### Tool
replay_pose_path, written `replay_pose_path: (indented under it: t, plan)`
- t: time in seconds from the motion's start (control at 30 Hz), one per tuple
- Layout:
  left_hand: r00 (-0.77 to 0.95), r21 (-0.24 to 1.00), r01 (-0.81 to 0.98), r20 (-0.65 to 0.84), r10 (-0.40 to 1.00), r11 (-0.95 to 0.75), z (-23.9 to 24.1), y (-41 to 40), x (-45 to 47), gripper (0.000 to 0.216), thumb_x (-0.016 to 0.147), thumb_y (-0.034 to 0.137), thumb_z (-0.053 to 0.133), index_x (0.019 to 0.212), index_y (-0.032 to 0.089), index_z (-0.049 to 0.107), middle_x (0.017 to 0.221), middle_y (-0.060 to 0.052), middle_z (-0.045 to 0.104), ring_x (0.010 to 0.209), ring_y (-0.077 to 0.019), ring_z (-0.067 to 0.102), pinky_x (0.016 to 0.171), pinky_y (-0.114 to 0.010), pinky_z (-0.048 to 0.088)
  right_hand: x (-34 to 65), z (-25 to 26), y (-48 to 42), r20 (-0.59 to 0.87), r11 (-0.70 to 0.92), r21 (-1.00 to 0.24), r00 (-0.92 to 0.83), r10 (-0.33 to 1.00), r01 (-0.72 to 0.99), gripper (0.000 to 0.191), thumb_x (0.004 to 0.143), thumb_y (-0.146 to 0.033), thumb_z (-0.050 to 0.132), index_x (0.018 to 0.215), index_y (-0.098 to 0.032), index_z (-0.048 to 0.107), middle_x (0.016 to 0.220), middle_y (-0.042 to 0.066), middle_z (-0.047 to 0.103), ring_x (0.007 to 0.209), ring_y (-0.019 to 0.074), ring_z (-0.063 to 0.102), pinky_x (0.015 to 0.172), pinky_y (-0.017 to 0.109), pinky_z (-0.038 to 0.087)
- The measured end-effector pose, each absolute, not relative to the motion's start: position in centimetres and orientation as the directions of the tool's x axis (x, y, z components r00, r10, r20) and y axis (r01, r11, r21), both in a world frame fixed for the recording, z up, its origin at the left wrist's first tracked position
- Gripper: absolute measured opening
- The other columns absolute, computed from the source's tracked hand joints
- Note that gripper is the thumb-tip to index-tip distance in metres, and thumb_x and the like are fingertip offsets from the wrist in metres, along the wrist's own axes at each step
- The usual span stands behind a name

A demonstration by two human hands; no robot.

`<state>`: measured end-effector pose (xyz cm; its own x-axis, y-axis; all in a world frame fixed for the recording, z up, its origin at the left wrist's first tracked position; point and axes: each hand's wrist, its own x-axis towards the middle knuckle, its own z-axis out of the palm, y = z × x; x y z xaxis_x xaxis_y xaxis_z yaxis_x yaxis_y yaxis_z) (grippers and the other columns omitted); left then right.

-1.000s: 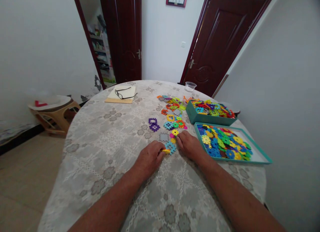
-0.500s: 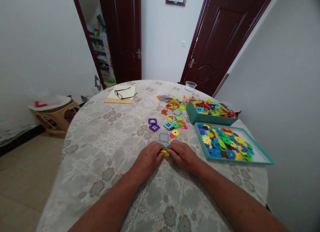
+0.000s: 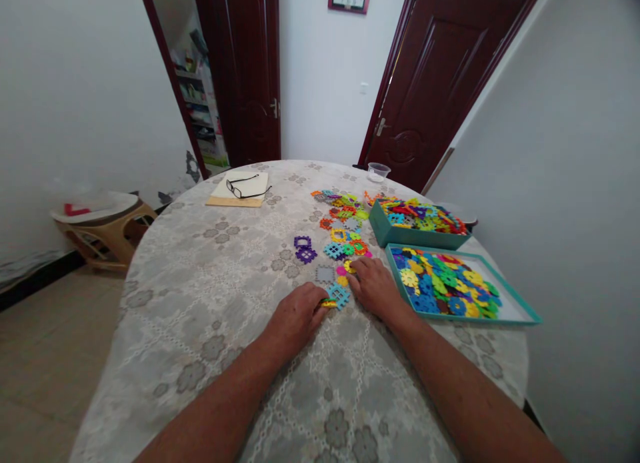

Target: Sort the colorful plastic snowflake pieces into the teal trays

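Note:
My left hand (image 3: 297, 314) is closed around the edge of a small yellow and green plastic piece (image 3: 329, 303). A light blue square lattice piece (image 3: 339, 295) is against it, on the right. My right hand (image 3: 374, 286) has its fingertips closed on a yellow toothed disc (image 3: 349, 266), which is partly covered by the fingers. Between and beyond the hands are a grey square piece (image 3: 325, 274), a pink disc (image 3: 341, 270) and another yellow piece (image 3: 343, 280). Two purple toothed pieces (image 3: 306, 254) lie farther back.
Several coloured interlocking pieces (image 3: 339, 235) spread back across the patterned tablecloth (image 3: 210, 303). To the right are a full teal box (image 3: 420, 237) and a shallow teal-rimmed tray (image 3: 470, 320) of discs. Glasses (image 3: 240, 190) rest on paper; a clear bowl (image 3: 379, 172) stands at the far edge.
My right hand has left the piece in my left hand and moved forward to the yellow disc. The light blue lattice piece is now in plain sight.

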<state>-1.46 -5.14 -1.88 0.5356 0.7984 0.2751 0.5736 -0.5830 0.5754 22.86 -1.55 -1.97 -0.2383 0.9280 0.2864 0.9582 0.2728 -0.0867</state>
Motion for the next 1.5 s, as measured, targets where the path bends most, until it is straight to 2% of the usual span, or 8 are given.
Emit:
replay_pose_path:
  t: [0.13,0.33,0.53,0.8,0.97,1.17,1.4,1.5]
  plan:
    - [0.54,0.571,0.577,0.271,0.797,-0.585,-1.9,-5.2,-1.6,0.011,0.098,0.022,0.057,0.104,0.021,0.066,0.1,-0.005,0.065,0.095,-0.0193,0.061,0.085,-0.029,0.048,23.0,-1.7,-2.0,0.3,0.291,-0.057,-0.262,0.917,0.955,0.018,0.099,-0.029,0.058,0.11,-0.018,0.067,0.111,0.014,0.066,0.108,0.0286,0.055,0.097,0.04,0.045]
    - [0.555,0.554,0.58,0.267,0.787,-0.597,-2.0,-5.2,-1.6,0.012,0.099,0.022,0.055,0.105,0.021,0.065,0.103,-0.006,0.065,0.098,-0.0199,0.061,0.088,-0.03,0.048,24.2,-2.3,-1.2,0.29,0.29,-0.269,-0.21,0.934,0.919,0.029,0.094,-0.025,0.061,0.121,-0.016,0.064,0.12,0.013,0.067,0.114,0.0254,0.059,0.102,0.038,0.043]
    - [0.563,0.552,0.585,0.252,0.787,-0.594,-1.8,-5.2,-1.6,0.012,0.099,0.023,0.057,0.105,0.021,0.066,0.104,-0.006,0.066,0.1,-0.0203,0.061,0.088,-0.03,0.048,25.3,-1.9,-0.9,0.165,0.21,-0.392,-0.156,0.974,0.896,0.01,0.089,-0.029,0.065,0.093,-0.019,0.067,0.099,0.006,0.067,0.095,0.02,0.063,0.084,0.029,0.046]
    - [0.558,0.549,0.582,0.265,0.786,-0.599,-2.0,-5.3,-1.5,0.011,0.098,0.023,0.056,0.104,0.021,0.066,0.102,-0.005,0.066,0.097,-0.0194,0.062,0.087,-0.029,0.048,25.4,-1.4,-0.7,0.076,0.107,-0.372,-0.084,0.994,0.922,0.019,0.085,-0.036,0.069,0.091,-0.019,0.062,0.093,0.006,0.065,0.086,0.0207,0.059,0.072,0.028,0.039]
    - [0.543,0.565,0.58,0.268,0.796,-0.586,-1.6,-5.5,-1.5,0.012,0.098,0.022,0.055,0.103,0.021,0.066,0.101,-0.005,0.066,0.095,-0.0193,0.062,0.086,-0.029,0.049,24.7,-0.7,-1.9,0.129,0.107,-0.562,-0.041,0.991,0.82,0.013,0.086,-0.03,0.064,0.087,-0.022,0.054,0.079,-0.002,0.06,0.074,0.0169,0.055,0.065,0.027,0.036]
    - [0.502,0.595,0.575,0.286,0.816,-0.562,-1.9,-5.3,-1.6,0.014,0.095,0.022,0.057,0.106,0.021,0.066,0.103,-0.005,0.068,0.096,-0.02,0.063,0.088,-0.031,0.05,21.7,0.5,-4.8,0.206,0.333,-0.697,-0.267,0.941,0.635,0.009,0.096,-0.027,0.055,0.096,-0.021,0.063,0.084,-0.001,0.065,0.077,0.0157,0.058,0.07,0.027,0.041]
    - [0.412,0.72,0.542,0.22,0.884,-0.432,-2.4,-5.1,-1.9,0.039,0.091,0.02,0.062,0.129,0.024,0.056,0.097,-0.002,0.073,0.087,-0.0178,0.069,0.083,-0.03,0.052,19.5,1.4,-6.1,0.229,0.507,-0.658,-0.493,0.84,0.557,0.017,0.099,-0.019,0.05,0.103,-0.021,0.067,0.095,0.002,0.068,0.089,0.0168,0.062,0.082,0.028,0.045]
    - [0.413,0.746,0.508,0.228,0.882,-0.43,-2.2,-5.0,-1.9,0.042,0.09,0.019,0.062,0.131,0.025,0.058,0.102,-0.002,0.075,0.091,-0.018,0.07,0.086,-0.031,0.053,19.4,1.3,-6.3,0.214,0.548,-0.626,-0.554,0.804,0.554,0.023,0.096,-0.023,0.06,0.118,-0.022,0.065,0.104,0.004,0.069,0.094,0.0185,0.063,0.086,0.03,0.047]
